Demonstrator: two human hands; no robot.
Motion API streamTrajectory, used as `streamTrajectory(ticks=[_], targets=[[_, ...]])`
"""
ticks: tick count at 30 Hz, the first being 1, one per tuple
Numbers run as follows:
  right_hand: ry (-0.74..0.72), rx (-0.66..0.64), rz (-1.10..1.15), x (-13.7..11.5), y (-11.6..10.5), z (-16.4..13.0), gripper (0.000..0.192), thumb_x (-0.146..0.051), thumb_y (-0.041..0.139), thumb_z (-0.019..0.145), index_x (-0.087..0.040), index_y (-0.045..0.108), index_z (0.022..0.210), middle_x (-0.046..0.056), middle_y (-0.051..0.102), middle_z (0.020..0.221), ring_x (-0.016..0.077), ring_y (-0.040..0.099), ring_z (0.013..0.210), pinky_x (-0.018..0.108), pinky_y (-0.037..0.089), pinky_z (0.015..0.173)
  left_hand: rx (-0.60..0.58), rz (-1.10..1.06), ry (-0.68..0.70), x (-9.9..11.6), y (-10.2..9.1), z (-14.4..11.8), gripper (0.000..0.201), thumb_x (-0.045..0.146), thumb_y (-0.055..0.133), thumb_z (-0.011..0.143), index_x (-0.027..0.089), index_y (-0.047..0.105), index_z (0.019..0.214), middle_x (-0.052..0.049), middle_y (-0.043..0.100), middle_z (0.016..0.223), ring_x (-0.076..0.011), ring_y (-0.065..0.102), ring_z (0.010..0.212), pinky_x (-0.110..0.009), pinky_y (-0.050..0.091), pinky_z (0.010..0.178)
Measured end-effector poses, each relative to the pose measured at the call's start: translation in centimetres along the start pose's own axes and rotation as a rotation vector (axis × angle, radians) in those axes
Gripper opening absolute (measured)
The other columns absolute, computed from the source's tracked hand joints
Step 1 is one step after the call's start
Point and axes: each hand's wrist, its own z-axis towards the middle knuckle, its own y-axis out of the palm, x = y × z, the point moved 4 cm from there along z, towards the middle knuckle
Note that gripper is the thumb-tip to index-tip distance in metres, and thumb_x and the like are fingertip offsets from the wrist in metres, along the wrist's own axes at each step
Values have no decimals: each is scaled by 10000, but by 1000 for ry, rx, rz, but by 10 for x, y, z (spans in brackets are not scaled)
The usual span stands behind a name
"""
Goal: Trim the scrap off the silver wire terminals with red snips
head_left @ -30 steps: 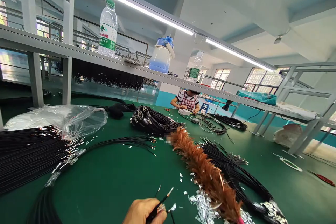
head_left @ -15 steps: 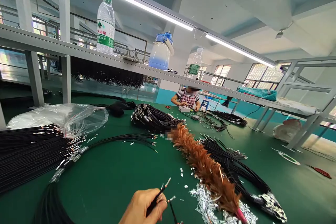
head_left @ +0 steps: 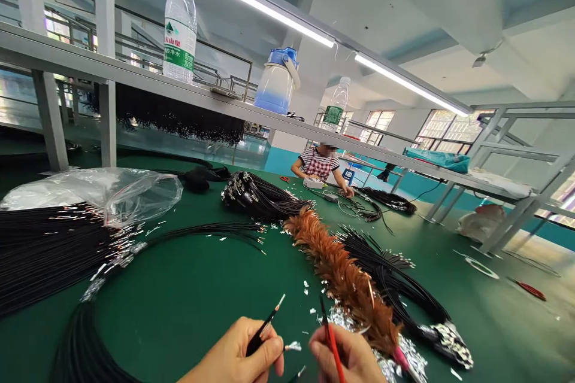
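Diagonally forward-right, cable (head_left: 255, 343) in left hand (head_left: 237, 352).

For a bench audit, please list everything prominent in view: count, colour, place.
Stripped cable ends: at least two, black, front centre.
Slim hand tool: one, red and black, front centre.
Feather duster: one, brown, right of centre.
Foil scraps: many, silver, beside feather duster.
Bundled cables: several, black, left, centre, right.
Thin plastic bag: one, clear, left.
Flat tabletop: one, green, below.
Long metal shelf: one, grey, above tabletop.
Plastic bottles: two, clear, on shelf.
Handled jug: one, blue and white, on shelf.
Flat ring: one, white, right.
Slender tool: one, red, far right.
Soft bundle: one, teal, right.
Tube lights: two, white, overhead.
Co-worker: one, striped top, far side.
Left hand: one, bare, holding cable.
Right hand: one, bare, holding slim tool.
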Motion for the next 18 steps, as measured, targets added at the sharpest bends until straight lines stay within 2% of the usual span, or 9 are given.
streamTrajectory(ticks=[2, 5, 8, 11, 13, 15, 18], targets=[[-54, -87, -15, -17, -3, -3, 275, -404, 502, 776, -142, 578, 739, -33, 491, 532, 85, 449, 488, 191, 323, 470, -34, 82, -30, 1, 4, -2, 407, 529, 489, 781, 146, 546, 658, 88, 340, 392, -56, 297, 376, -205, 176, 407], [-95, -184, -153, -35, 0, -6, 134, -203, 489, 724, -150, 597, 666, -54, 432, 517, 74, 386, 485, 186, 270, 449, -71, 168, -55, 5, 8, -6, 338, 439, 484, 794, 152, 546, 626, 84, 312, 419, -60, 261, 407, -222, 149, 409], [-120, -276, -244, -39, 6, -7, 156, -98, 466, 659, -172, 481, 522, -78, 351, 494, 56, 304, 469, 191, 194, 423, -101, 153, -24, 10, 11, -11, 317, 390, 483, 795, 175, 447, 565, 77, 276, 469, -65, 211, 445, -231, 141, 411], [-189, -357, -249, -37, 11, -8, 253, -89, 494, 663, -177, 344, 478, -87, 298, 488, 52, 249, 476, 204, 155, 428, -180, 66, 18, 12, 14, -15, 403, 413, 499, 797, 191, 302, 525, 74, 219, 501, -62, 161, 459, -235, 121, 416], [-236, -379, -241, -37, 12, -9, 260, -100, 504, 680, -176, 346, 487, -88, 294, 497, 51, 251, 482, 205, 151, 439, -215, 52, 28, 13, 15, -18, 456, 454, 507, 792, 191, 265, 509, 74, 207, 499, -60, 152, 457, -236, 113, 419], [-238, -388, -213, -36, 15, -10, 226, -124, 504, 681, -177, 388, 494, -86, 311, 498, 49, 258, 478, 203, 152, 441, -231, 51, 31, 14, 14, -20, 460, 471, 516, 780, 187, 286, 499, 73, 221, 495, -59, 163, 457, -232, 119, 422], [-98, -296, 16, -27, 21, -9, 165, -242, 520, 687, -177, 469, 543, -68, 378, 510, 55, 308, 476, 187, 204, 447, -153, -12, -11, 12, 9, -20, 349, 439, 546, 746, 182, 401, 559, 69, 298, 515, -65, 228, 478, -213, 156, 430]])
